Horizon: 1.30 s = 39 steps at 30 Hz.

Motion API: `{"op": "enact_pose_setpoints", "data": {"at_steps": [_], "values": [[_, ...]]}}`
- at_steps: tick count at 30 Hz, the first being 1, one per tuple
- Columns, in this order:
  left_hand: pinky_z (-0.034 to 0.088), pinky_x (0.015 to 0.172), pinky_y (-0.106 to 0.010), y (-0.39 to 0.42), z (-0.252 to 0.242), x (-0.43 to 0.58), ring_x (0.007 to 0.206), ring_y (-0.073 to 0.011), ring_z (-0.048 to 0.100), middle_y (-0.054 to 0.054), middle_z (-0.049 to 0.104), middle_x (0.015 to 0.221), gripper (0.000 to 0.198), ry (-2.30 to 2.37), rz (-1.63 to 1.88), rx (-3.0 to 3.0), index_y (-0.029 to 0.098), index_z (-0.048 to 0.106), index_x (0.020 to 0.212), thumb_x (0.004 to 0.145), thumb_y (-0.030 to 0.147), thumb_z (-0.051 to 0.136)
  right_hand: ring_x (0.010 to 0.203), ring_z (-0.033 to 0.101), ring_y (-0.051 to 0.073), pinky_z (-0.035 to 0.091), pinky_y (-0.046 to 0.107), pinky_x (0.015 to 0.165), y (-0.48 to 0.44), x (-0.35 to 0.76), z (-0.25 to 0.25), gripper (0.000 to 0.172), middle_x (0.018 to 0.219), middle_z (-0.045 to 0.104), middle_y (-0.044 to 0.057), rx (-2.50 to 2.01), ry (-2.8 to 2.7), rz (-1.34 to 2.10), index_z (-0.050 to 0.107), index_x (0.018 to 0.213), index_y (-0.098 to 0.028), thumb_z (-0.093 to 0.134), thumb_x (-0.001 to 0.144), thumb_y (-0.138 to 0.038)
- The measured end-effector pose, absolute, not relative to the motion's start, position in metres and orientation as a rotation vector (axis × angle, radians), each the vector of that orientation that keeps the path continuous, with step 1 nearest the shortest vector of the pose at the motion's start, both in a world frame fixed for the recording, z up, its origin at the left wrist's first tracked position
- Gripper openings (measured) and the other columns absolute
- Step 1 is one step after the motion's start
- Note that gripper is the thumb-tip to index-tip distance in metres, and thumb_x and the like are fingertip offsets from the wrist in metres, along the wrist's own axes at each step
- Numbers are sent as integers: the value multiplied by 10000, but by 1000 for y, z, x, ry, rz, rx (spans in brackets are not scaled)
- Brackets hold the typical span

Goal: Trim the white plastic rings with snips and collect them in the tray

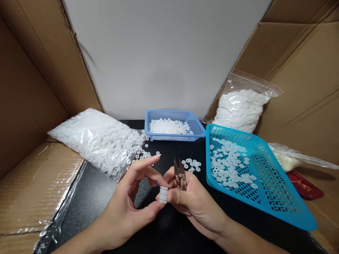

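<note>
My left hand point(129, 197) and my right hand point(190, 201) meet over the black table point(90, 201). Between them is a short stack of white plastic rings point(163, 194), pinched by my left thumb and fingers and touched by my right fingertips. My right hand also grips small metal thread snips point(180, 174), blades pointing up and away. Loose white rings point(192, 165) lie on the table just beyond my hands.
A turquoise basket point(280, 204) with white rings sits tilted at right. A smaller blue basket point(196, 125) of rings stands behind. Clear bags of rings lie at left point(97, 139) and back right point(239, 109). Cardboard walls point(31, 91) enclose both sides.
</note>
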State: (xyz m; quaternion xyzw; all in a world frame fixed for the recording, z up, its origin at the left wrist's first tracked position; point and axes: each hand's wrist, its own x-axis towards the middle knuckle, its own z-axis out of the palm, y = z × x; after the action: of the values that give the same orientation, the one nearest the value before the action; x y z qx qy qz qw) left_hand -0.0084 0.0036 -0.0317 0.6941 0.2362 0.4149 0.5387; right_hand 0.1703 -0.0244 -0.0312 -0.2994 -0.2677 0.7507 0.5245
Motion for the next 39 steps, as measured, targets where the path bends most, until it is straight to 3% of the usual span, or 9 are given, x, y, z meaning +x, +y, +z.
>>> {"op": "enact_pose_setpoints", "data": {"at_steps": [6,9,13,16,20,25,30,34,39], "values": [[477,930,-248,4,-32,-8,994,-143,634,23,694,1059,689,518,994,1662,450,461,1466,917,124,721,490,438,26,235,165,435,-26,172,-37,554,706,645,-27,-818,-693,1745,623,785,-164,1018,525,-452],[494,916,-263,3,-33,-9,1002,-161,641,4,687,1068,706,534,1005,1687,434,446,1483,917,98,700,396,241,-5,148,182,397,-26,172,-41,547,602,525,-75,-872,-743,1710,587,764,-171,873,699,-633],[485,1006,-309,2,-33,-9,1030,-181,657,-8,680,1055,725,559,1058,1750,405,463,1479,891,34,670,426,312,5,232,200,421,-25,171,-42,517,733,585,-12,-914,-839,1524,602,704,-150,714,879,-623],[516,975,-301,2,-31,-7,1023,-183,684,-11,688,1048,721,544,1093,1776,410,481,1466,889,6,638,427,295,21,221,187,401,-24,172,-42,353,820,625,-20,-940,-878,1428,661,1144,-234,701,928,-510],[556,869,-259,2,-30,-6,896,-148,701,1,677,995,750,521,1108,1797,409,478,1471,883,-44,588,449,292,45,230,182,399,-23,179,-42,614,875,644,-32,-1008,-1000,1318,392,1507,-383,673,963,-435],[560,848,-229,2,-30,-7,846,-121,666,3,680,1019,796,520,1145,1833,402,463,1498,865,-60,602,467,337,93,236,215,421,-22,186,-42,462,545,552,-47,-1133,-1154,1248,611,1300,-223,610,983,-559],[572,846,-237,3,-31,-5,869,-136,670,-2,702,988,793,488,1166,1845,381,450,1513,869,-47,625,455,283,49,170,220,409,-24,183,-40,441,623,552,-42,-1043,-1117,1345,678,934,-191,797,817,-599],[580,805,-248,3,-31,-3,833,-144,665,-12,714,979,759,508,1175,1863,365,472,1498,868,0,688,440,250,31,145,203,403,-26,178,-40,491,577,445,-96,-961,-1032,1577,629,885,-190,907,701,-551],[549,761,-248,2,-32,-3,825,-152,657,-11,723,958,745,574,1186,1892,355,460,1499,870,59,730,433,258,14,163,190,395,-26,176,-44,495,636,516,-75,-871,-877,1768,592,870,-182,921,698,-508]]}}
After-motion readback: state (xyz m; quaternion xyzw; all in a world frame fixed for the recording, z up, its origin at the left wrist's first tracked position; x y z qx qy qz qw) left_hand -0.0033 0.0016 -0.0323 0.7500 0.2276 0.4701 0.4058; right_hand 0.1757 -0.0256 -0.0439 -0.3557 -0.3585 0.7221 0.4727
